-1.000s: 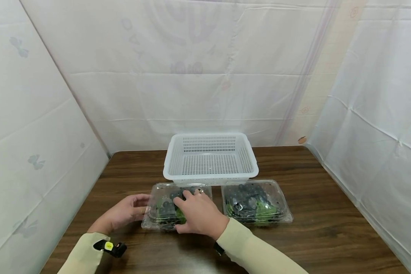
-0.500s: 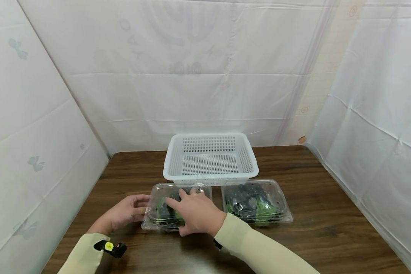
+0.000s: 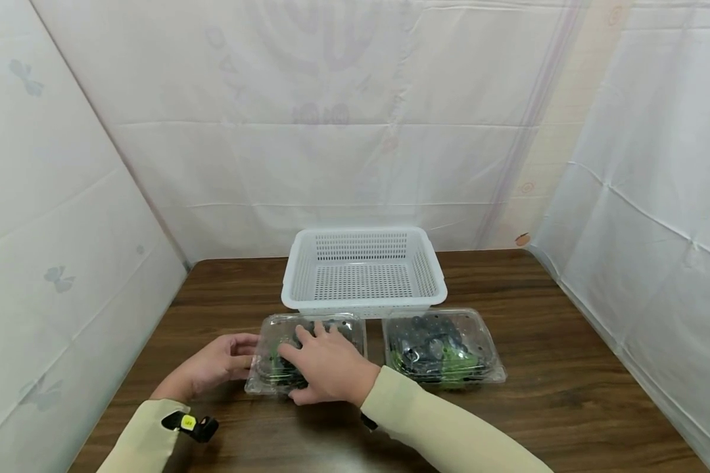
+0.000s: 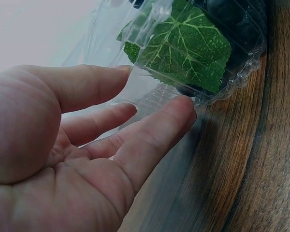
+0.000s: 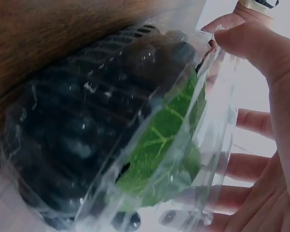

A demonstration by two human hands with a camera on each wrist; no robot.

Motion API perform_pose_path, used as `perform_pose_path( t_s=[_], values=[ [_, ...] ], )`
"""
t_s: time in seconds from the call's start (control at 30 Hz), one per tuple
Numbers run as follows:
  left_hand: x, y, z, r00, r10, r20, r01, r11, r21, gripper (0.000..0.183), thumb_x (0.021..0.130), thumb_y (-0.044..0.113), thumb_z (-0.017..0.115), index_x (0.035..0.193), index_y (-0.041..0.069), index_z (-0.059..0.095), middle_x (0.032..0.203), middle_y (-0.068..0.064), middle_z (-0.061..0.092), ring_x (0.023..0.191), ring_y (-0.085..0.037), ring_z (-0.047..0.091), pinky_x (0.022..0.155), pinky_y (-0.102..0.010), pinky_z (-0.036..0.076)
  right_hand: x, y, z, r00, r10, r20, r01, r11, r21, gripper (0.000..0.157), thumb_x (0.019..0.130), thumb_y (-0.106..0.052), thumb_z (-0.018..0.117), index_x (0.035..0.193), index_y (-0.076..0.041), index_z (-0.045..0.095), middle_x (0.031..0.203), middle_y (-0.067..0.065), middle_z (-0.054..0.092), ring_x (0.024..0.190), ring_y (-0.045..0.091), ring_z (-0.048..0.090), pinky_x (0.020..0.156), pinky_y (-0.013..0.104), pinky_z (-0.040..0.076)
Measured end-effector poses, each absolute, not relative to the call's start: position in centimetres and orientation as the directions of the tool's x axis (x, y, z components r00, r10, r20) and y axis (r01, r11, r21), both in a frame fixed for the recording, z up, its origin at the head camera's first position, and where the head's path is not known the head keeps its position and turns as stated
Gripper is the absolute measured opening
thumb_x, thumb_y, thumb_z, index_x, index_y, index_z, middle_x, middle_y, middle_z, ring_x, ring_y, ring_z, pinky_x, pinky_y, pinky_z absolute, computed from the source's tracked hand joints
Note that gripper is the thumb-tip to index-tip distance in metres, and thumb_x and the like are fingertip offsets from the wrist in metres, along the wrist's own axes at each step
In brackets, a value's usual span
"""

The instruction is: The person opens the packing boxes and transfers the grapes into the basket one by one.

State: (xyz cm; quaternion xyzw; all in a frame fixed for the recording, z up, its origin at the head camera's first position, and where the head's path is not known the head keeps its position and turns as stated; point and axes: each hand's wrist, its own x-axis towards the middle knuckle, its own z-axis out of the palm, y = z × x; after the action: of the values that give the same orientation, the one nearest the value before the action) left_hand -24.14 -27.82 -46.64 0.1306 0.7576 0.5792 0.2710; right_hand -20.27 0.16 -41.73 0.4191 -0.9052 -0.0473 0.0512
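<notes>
1. On a dark brown wood-grain table, head view: a clear, rectangular, lidded plastic container lies to the left of a similar clear plastic container, through which dark round fruit and green foliage show. Just behind both stands a white, rectangular, perforated plastic basket. The right hand, fingers spread, lies over the lid of the left-hand container; the left hand, fingers loosely extended, is at that container's left edge. Pale yellow-green sleeves cover both forearms.

2. Left wrist view: the left hand is open-palmed, thumb apart from the fingers, with nothing gripped. Its tips lie at the container's edge; contact cannot be told for each finger. A veined green leaf shows through the plastic.

3. Right wrist view: the right hand spans the same container, thumb at one edge, fingers spread across the lid, not curled round it. Glossy dark round fruit fills the space beneath the leaf.
</notes>
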Motion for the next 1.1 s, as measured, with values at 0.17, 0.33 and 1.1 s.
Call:
perform_pose_path(
  t_s=[0.17,0.33,1.1],
  values=[
    [-24.2,-27.7,-46.6,-0.827,0.495,-0.266,-0.121,0.305,0.945,0.068,0.099,0.011,0.067,0.150,-0.015,0.032,0.141,-0.031,0.055,0.114,-0.021,0.067,0.092,-0.041,0.061,-20.1,-0.7,-41.6,-0.646,-0.761,0.060,-0.735,0.641,0.220,0.073,0.089,-0.077,0.057,0.145,-0.031,0.053,0.149,0.012,0.056,0.136,0.038,0.056,0.106,0.044,0.054],
    [-24.1,-27.6,-46.5,-0.836,0.475,-0.275,-0.119,0.332,0.936,0.066,0.099,0.010,0.065,0.151,-0.013,0.032,0.142,-0.032,0.053,0.116,-0.024,0.065,0.092,-0.043,0.061,-20.1,-1.7,-41.6,-0.664,-0.746,0.053,-0.713,0.653,0.255,0.074,0.088,-0.078,0.058,0.145,-0.031,0.055,0.147,0.013,0.059,0.131,0.040,0.060,0.100,0.043,0.058],
    [-24.0,-27.7,-46.7,-0.833,0.482,-0.273,-0.097,0.359,0.928,0.071,0.101,0.016,0.065,0.155,-0.009,0.028,0.148,-0.033,0.045,0.125,-0.027,0.060,0.092,-0.043,0.060,-20.2,-3.3,-41.7,-0.655,-0.751,0.077,-0.714,0.649,0.262,0.070,0.088,-0.069,0.064,0.143,-0.025,0.055,0.135,0.019,0.067,0.114,0.045,0.069,0.086,0.052,0.062]
  ],
)
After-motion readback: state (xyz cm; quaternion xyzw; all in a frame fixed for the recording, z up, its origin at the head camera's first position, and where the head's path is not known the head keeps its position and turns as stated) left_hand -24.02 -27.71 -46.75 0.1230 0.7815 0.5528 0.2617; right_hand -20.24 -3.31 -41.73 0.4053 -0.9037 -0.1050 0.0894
